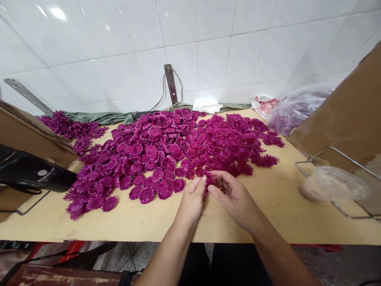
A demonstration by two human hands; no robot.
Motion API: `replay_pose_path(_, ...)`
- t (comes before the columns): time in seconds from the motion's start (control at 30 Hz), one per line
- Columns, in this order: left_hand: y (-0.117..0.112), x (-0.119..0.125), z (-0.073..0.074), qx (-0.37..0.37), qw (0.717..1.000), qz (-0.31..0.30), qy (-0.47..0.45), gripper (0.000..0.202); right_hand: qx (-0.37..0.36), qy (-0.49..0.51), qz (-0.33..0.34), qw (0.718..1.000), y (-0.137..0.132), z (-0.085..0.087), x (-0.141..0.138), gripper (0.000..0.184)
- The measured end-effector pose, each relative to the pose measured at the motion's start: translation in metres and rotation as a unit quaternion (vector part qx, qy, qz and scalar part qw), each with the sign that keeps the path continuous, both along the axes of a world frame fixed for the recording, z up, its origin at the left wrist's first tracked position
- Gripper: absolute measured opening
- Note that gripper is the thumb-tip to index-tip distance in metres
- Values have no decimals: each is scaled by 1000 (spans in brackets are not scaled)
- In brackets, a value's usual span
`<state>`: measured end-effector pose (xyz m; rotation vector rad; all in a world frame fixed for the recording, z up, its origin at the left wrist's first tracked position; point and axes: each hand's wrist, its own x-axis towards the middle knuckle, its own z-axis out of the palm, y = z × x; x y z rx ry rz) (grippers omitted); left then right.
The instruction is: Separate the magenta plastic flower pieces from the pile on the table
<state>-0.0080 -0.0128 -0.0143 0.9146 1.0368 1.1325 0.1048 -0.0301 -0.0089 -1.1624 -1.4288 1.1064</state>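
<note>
A wide heap of magenta plastic flower pieces [166,155] covers the middle of a tan table [276,202]. My left hand [193,198] and my right hand [232,194] meet at the heap's near edge. Both pinch one magenta flower piece [210,180] between their fingertips. The fingers of both hands are curled around it, and most of the piece is hidden by them.
A black bottle-like object [32,172] lies at the left by a cardboard box [26,131]. A wire frame [336,178] with a plastic bag [333,186] stands at the right beside a cardboard sheet [351,111]. Another bag [294,107] and green cloth [119,117] lie along the tiled wall.
</note>
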Motion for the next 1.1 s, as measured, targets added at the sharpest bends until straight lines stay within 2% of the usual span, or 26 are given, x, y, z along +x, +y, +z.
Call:
replay_pose_path(0.2,-2,1,3,4,1000,-23,3,47,10,0,-1,1000,7,6,7,27)
replay_pose_path(0.33,-2,-1,0,13,997,-73,29,49,-5,-23,75,997,11,18,16,20)
replay_pose_path(0.4,-2,-1,-3,16,996,-85,37,50,-19,-30,84,996,11,20,17,15)
replay_pose_path(0.63,-8,3,-5,0,997,-71,-32,46,-9,-5,-74,997,9,4,12,13)
replay_pose_path(0.77,-7,6,2,46,998,-35,-13,35,6,28,-94,995,8,3,6,14)
replay_pose_path(0.9,-9,8,8,58,996,-61,10,33,-17,80,-115,990,16,4,12,18)
replay_pose_path(0.97,-13,8,9,45,995,-86,20,35,-11,95,-179,979,26,5,23,20)
replay_pose_path(1.03,-18,5,9,25,993,-115,28,35,3,130,-261,957,36,9,37,22)
replay_pose_path(1.1,-22,1,9,10,992,-119,32,33,21,157,-307,938,42,14,49,23)
